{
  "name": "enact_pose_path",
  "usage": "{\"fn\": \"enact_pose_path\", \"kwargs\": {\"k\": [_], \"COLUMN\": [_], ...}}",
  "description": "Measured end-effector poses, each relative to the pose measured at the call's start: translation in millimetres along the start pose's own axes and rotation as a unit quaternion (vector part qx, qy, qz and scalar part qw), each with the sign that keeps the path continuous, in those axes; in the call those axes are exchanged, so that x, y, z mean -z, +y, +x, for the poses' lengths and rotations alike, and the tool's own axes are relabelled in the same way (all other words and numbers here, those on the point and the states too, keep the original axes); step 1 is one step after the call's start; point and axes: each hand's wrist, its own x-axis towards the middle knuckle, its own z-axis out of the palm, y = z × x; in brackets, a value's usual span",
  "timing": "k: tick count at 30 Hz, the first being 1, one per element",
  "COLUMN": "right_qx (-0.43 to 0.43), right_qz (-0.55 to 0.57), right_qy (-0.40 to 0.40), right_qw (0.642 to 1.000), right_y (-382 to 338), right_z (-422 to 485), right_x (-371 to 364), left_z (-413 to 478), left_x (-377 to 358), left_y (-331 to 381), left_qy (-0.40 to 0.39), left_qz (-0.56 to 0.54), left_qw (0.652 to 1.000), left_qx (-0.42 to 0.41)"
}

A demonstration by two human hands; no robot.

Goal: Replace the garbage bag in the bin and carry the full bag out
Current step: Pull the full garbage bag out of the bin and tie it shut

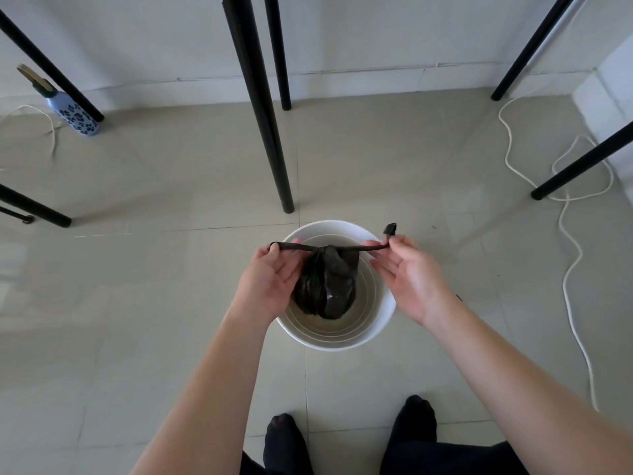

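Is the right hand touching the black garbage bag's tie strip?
Touching. The head view shows the right hand pinching the garbage bag's right tie strip between its fingers.

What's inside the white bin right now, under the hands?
The white bin holds only the knotted black bag, its tails held by the left hand and right hand. Bare ribbed wall shows; no liner. The bag's contents are hidden.

My left hand [270, 279] covers the left side of the black bag [329, 286], which hides most of the bin [383, 323] floor. The black table legs [260, 97] are cut off by the frame's top edge, my forearms by the bottom.
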Motion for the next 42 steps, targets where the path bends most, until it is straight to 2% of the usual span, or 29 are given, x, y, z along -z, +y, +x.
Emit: {"fn": "enact_pose_path", "kwargs": {"k": [3, 6, 8, 11, 12, 13, 14, 16, 18, 20, 21, 23, 25, 27, 28, 29, 31, 33, 34, 38, 42], "right_qx": [-0.032, -0.03, -0.02, 0.017, 0.046, 0.081, 0.118, 0.178, 0.221, 0.222, 0.217, 0.204, 0.187, 0.183, 0.195, 0.212, 0.23, 0.215, 0.209, 0.21, 0.225], "right_qz": [0.136, 0.139, 0.126, 0.061, 0.001, -0.089, -0.203, -0.43, -0.547, -0.61, -0.65, -0.735, -0.799, -0.825, -0.823, -0.812, -0.77, -0.728, -0.719, -0.705, -0.685], "right_qy": [0.021, 0.051, 0.064, 0.073, 0.073, 0.072, 0.069, 0.05, -0.003, -0.055, -0.071, -0.093, -0.101, -0.088, -0.077, -0.066, -0.063, -0.074, -0.074, -0.052, -0.028], "right_qw": [0.99, 0.989, 0.99, 0.995, 0.996, 0.99, 0.97, 0.884, 0.807, 0.759, 0.725, 0.639, 0.563, 0.527, 0.528, 0.54, 0.592, 0.647, 0.659, 0.676, 0.693], "right_y": [-4, -10, -12, -12, -11, -10, -8, -6, -2, 6, 11, 22, 32, 37, 39, 41, 41, 37, 35, 22, 3], "right_z": [8, 14, 16, 17, 18, 17, 17, 12, 7, 2, 1, 3, 6, 10, 12, 13, 14, 12, 10, 0, -16], "right_x": [15, 26, 29, 29, 28, 27, 27, 22, 12, 2, -2, -4, -2, 0, 1, 2, 1, 0, 0, 6, 23], "left_z": [10, 19, 22, 14, 11, 6, 1, -8, -9, -8, -5, -3, 3, 5, 7, 9, 11, 11, 11, 7, -8], "left_x": [7, 23, 31, 28, 26, 23, 21, 18, 16, 12, 9, 5, 6, 9, 10, 12, 10, 6, 5, -3, -24], "left_y": [4, 15, 21, 22, 20, 18, 18, 15, 6, -7, -14, -22, -28, -29, -28, -28, -29, -33, -35, -36, -36], "left_qy": [0.052, 0.084, 0.09, 0.072, 0.052, 0.02, -0.015, -0.082, -0.118, -0.111, -0.1, -0.077, -0.076, -0.077, -0.081, -0.086, -0.096, -0.093, -0.09, -0.091, -0.128], "left_qz": [-0.105, -0.14, -0.119, 0.039, 0.133, 0.247, 0.359, 0.53, 0.652, 0.732, 0.75, 0.767, 0.755, 0.749, 0.748, 0.739, 0.715, 0.714, 0.714, 0.683, 0.642], "left_qw": [0.993, 0.987, 0.988, 0.992, 0.983, 0.96, 0.923, 0.836, 0.744, 0.661, 0.638, 0.614, 0.618, 0.608, 0.605, 0.616, 0.65, 0.647, 0.643, 0.666, 0.69], "left_qx": [-0.004, -0.012, -0.04, -0.1, -0.117, -0.13, -0.139, -0.113, -0.09, -0.121, -0.143, -0.167, -0.207, -0.251, -0.261, -0.259, -0.237, -0.251, -0.261, -0.285, -0.309]}}
